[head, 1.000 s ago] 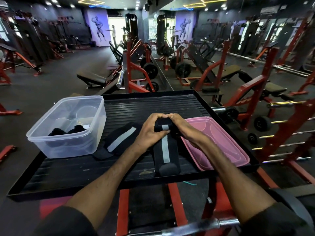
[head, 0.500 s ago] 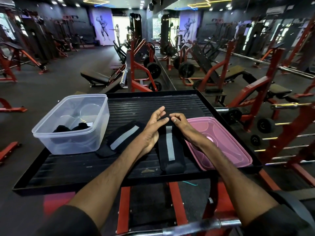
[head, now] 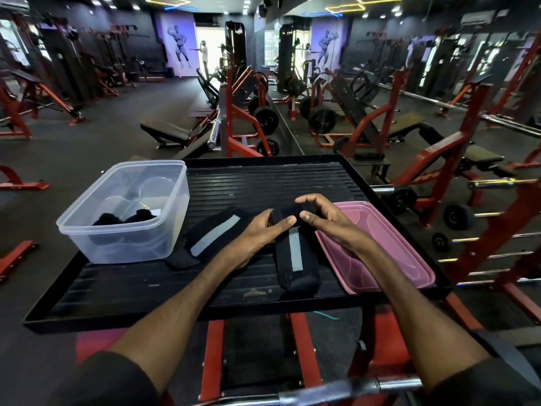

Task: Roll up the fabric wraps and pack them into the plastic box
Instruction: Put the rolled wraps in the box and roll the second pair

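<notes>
- The clear plastic box (head: 131, 244) stands at the left of the black ribbed tray (head: 263, 180), lid off. Dark rolled bundles (head: 126, 219) lie on its floor; their number is hard to make out.
- Just right of the box, a second wrap (head: 215, 238) lies flat and slanted, untouched.
- The left hand (head: 263, 232) pinches the far end of the grey-striped wrap (head: 294, 259), thumb on top and fingers curled behind.
- That wrap's long axis runs straight away from the person, with its near end at the tray's front edge. I judge the roll must travel toward the body.
- The right hand (head: 325, 218) arches over the same far end, fingers hooked and thumb pressing. Both hands are equally near, though the left is closer to the box.
- The fingers hide how many turns are made.
- The pink lid (head: 380, 259) lies just right of the wrap.
</notes>
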